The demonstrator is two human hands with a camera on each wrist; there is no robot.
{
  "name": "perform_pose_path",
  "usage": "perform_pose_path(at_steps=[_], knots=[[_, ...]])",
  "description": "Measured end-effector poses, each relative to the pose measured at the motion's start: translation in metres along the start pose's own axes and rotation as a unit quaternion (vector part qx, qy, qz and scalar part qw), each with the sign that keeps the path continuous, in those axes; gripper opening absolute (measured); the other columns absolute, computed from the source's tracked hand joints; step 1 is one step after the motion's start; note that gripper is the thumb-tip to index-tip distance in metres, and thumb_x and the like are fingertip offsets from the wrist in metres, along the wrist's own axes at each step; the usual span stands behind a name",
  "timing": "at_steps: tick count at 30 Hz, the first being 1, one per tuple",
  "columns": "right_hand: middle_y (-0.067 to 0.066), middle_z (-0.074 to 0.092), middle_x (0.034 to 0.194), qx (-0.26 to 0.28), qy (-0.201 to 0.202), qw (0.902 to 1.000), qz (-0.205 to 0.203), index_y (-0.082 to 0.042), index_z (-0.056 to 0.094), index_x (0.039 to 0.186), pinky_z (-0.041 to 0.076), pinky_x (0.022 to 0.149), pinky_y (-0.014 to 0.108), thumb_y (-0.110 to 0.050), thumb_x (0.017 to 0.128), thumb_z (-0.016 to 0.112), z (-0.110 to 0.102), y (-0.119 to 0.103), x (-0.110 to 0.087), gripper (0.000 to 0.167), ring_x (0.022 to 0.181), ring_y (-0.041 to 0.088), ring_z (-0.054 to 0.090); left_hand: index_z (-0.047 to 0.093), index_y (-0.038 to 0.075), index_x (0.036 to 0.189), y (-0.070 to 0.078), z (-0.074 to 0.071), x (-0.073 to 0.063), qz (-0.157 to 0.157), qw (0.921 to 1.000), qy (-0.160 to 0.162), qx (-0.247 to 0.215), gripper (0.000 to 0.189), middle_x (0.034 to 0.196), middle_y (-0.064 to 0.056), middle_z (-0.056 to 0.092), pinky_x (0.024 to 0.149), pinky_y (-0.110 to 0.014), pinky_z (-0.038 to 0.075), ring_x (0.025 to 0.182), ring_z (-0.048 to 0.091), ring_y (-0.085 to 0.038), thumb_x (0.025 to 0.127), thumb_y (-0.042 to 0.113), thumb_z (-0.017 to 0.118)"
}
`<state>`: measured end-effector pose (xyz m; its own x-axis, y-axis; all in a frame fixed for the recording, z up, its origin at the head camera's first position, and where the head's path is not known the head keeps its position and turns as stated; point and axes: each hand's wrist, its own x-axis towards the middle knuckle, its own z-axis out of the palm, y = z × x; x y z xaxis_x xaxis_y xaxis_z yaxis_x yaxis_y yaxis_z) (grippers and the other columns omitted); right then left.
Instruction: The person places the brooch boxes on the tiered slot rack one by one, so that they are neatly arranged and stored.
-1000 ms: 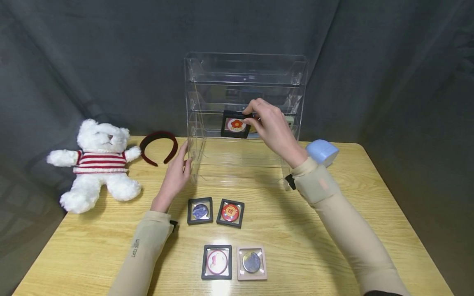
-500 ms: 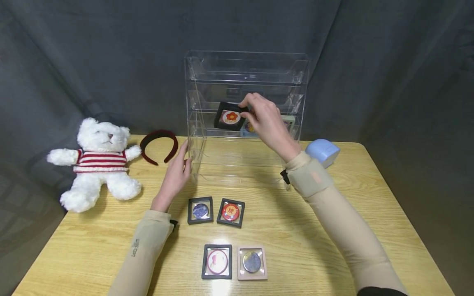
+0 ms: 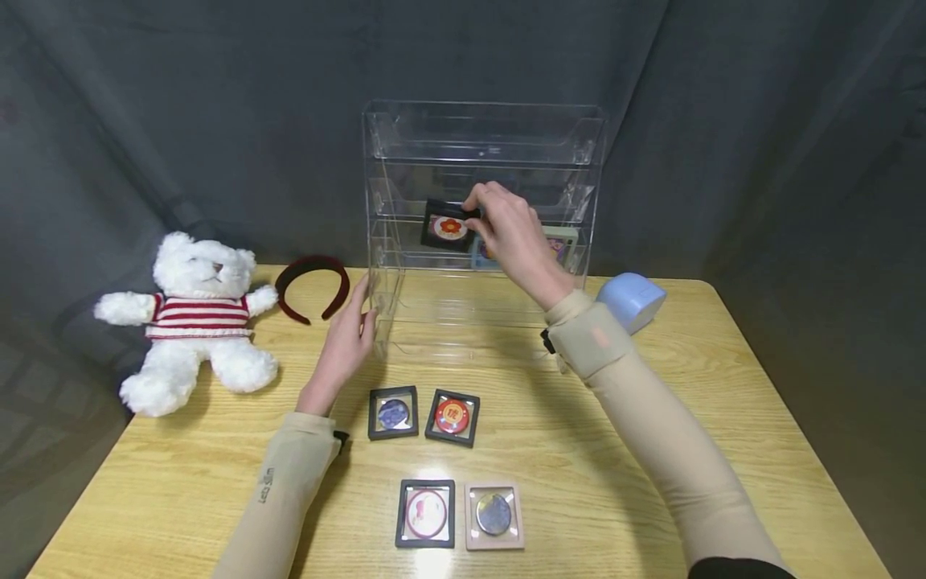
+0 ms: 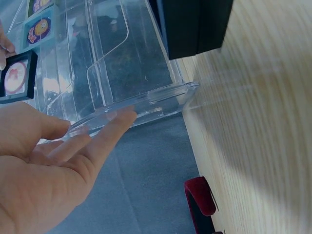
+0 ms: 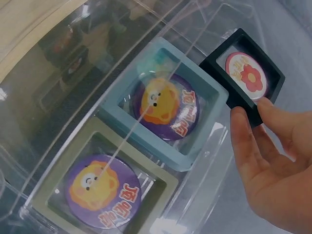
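My right hand [image 3: 512,240] pinches a small black display frame [image 3: 432,233] by its right edge, thumb on the front. Inside it is a round badge [image 5: 247,75] with a red flower. The frame is at a middle tier of a clear acrylic display rack [image 3: 463,350]. Beside it, a light blue frame [image 5: 117,95] and a green frame [image 5: 41,197] stand in the rack, each holding a purple badge with a yellow character. My left hand [image 3: 342,342] touches the rack's left side with fingers extended, seen from close in the left wrist view.
In front of the rack lie black frames with a blue badge [image 3: 394,413], a red badge [image 3: 452,416] and a pink-rimmed badge [image 3: 426,514], plus a pink frame [image 3: 472,540]. A white teddy bear [image 3: 198,354] and dark red headband [image 3: 313,264] are left, a blue object [image 3: 632,301] right.
My right hand has moved up and left with the black flower frame, then slightly down as the frame levelled. The light blue frame behind it shows more. My left hand stays at the rack's side.
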<state>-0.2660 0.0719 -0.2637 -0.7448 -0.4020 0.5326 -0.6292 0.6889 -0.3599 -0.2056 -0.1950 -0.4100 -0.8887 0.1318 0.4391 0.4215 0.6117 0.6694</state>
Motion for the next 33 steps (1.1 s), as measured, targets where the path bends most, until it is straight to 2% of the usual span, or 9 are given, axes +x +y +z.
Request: perform_pose_path(at_steps=[4,15,24,28,33], knots=[[0.016,0.072,0.115,-0.015,-0.001,0.9999,0.002,0.002,0.072,0.115,0.056,0.074,0.045,-0.005,0.102,0.072,0.003,0.003,0.0,0.014,0.087,0.031,0.068,0.032,-0.006,0.164,0.0,0.001,0.0,0.0,1.0,0.002,-0.005,0.06,0.162,-0.029,0.043,0.105,-0.06,0.052,0.132,0.058,-0.052,0.107,-0.01,0.051],[0.015,0.073,0.114,-0.027,-0.008,0.9996,0.006,0.002,0.073,0.112,0.059,0.078,0.044,0.0,0.101,0.074,0.005,0.006,-0.002,0.011,0.091,0.03,0.072,0.032,-0.006,0.163,0.0,0.001,0.0,0.003,1.0,0.004,-0.004,0.06,0.162,-0.029,0.044,0.105,-0.06,0.052,0.131,0.058,-0.051,0.107,-0.011,0.051],[0.012,0.073,0.111,-0.049,-0.021,0.9985,0.014,-0.002,0.072,0.111,0.057,0.071,0.05,-0.003,0.1,0.075,0.009,0.009,-0.006,0.011,0.087,0.033,0.071,0.032,-0.006,0.164,0.001,0.0,-0.001,0.0,1.0,0.001,-0.004,0.06,0.161,-0.03,0.044,0.104,-0.06,0.052,0.127,0.061,-0.052,0.108,-0.01,0.051],[0.011,0.074,0.111,-0.063,-0.025,0.9975,0.019,-0.003,0.073,0.112,0.054,0.063,0.048,-0.005,0.101,0.076,0.011,0.009,-0.008,0.012,0.08,0.031,0.069,0.032,-0.006,0.164,0.002,0.0,0.0,0.0,1.0,0.001,-0.004,0.06,0.161,-0.029,0.044,0.104,-0.06,0.052,0.127,0.061,-0.052,0.108,-0.01,0.051],[0.011,0.075,0.112,-0.077,-0.031,0.9962,0.025,-0.004,0.073,0.113,0.052,0.057,0.044,-0.009,0.101,0.076,0.014,0.01,-0.009,0.013,0.074,0.029,0.067,0.032,-0.005,0.164,0.002,0.0,0.0,-0.003,1.0,0.0,-0.003,0.059,0.162,-0.027,0.044,0.106,-0.059,0.051,0.135,0.056,-0.049,0.108,-0.009,0.051]])
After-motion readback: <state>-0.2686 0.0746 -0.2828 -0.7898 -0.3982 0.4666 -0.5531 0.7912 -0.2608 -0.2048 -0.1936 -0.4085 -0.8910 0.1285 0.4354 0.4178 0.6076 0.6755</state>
